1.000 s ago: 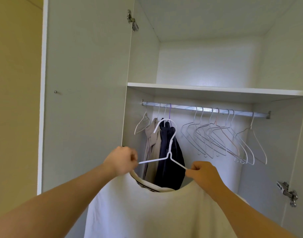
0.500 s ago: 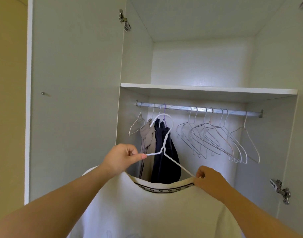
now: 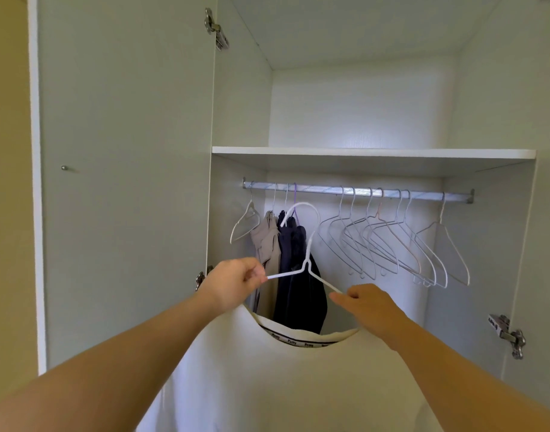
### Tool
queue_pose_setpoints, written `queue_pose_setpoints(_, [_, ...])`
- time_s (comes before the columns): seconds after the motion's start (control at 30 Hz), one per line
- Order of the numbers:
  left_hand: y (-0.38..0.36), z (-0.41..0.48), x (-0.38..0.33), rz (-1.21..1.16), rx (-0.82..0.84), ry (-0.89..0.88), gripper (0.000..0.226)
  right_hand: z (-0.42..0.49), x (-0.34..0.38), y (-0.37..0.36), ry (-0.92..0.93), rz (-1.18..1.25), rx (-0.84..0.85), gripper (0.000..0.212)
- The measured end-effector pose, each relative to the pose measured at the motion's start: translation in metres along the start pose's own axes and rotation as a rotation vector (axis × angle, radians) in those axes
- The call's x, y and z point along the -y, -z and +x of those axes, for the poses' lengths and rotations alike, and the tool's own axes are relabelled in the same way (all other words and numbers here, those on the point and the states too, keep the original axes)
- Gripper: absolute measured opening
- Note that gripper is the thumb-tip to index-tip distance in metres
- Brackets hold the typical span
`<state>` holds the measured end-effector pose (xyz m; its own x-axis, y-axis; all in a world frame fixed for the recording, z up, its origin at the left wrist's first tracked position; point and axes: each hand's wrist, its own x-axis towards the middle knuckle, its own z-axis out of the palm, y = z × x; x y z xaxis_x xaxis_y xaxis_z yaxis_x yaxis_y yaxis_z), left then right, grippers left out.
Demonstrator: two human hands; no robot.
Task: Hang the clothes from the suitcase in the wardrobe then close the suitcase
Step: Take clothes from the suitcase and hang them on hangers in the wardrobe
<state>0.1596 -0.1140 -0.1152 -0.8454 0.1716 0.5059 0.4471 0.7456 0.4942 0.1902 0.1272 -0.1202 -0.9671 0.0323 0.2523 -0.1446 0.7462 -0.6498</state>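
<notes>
The door [image 3: 127, 182] of the wardrobe [image 3: 242, 104] stands open on the left. Just right of its edge, the left hand [image 3: 233, 283] pinches the left end of a white hanger [image 3: 306, 266] between thumb and fingers. Behind it, a beige garment [image 3: 266, 241] and a dark garment [image 3: 298, 275] already hang on the rail [image 3: 361, 193].

The hanger's hook is below the rail, in front of the dark garment. The cream shirt [image 3: 298, 385] hangs under both hands, and its collar sags open between them. The right hand [image 3: 367, 307] has its fingers curled on the right arm of the hanger at the collar edge. I cannot tell if it grips the cloth too.

I judge the step to be seating the shirt on the hanger and then hooking it on the rail. The left arm of the hanger shows bare above the collar, so the shoulder there should first be pulled up over it, otherwise the shirt may slide off. Then both hands should raise the hanger level and bring the hook over the free part of the rail, between the dark garment and the empty hangers [image 3: 392, 244] to the right. Tilting the hook a little helps it avoid catching the neighbouring wires.

The suitcase is not in view.
</notes>
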Motion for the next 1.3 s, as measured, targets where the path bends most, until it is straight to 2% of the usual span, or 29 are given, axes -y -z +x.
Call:
queue_pose_setpoints(0.07, [-0.001, 0.003, 0.0, 0.016, 0.039, 0.044, 0.002, -0.003, -0.007, 0.005, -0.078, 0.027, -0.001, 0.049])
queue_pose_setpoints(0.2, [-0.008, 0.01, -0.004, 0.08, 0.096, 0.061, 0.014, -0.01, -0.021, 0.02, -0.225, 0.078, -0.001, 0.041])
queue_pose_setpoints(0.4, [-0.025, 0.019, -0.014, 0.135, 0.193, 0.045, 0.006, -0.018, -0.037, 0.044, -0.39, 0.048, 0.026, 0.038])
queue_pose_setpoints(0.67, [-0.049, 0.036, -0.03, 0.134, 0.219, 0.029, 0.009, -0.025, -0.078, 0.063, -0.563, 0.162, -0.01, 0.034])
queue_pose_setpoints(1.0, [-0.06, 0.068, -0.026, 0.12, 0.191, 0.031, 0.011, 0.03, -0.069, 0.047, -0.55, 0.299, -0.059, 0.036])
queue_pose_setpoints(1.17, [-0.069, 0.106, -0.013, 0.11, 0.193, 0.005, 0.018, 0.085, -0.061, 0.035, -0.551, 0.378, -0.103, 0.035])
queue_pose_setpoints(1.3, [-0.075, 0.157, 0.006, 0.085, 0.176, -0.026, 0.016, 0.14, -0.055, 0.027, -0.476, 0.374, -0.15, 0.027])
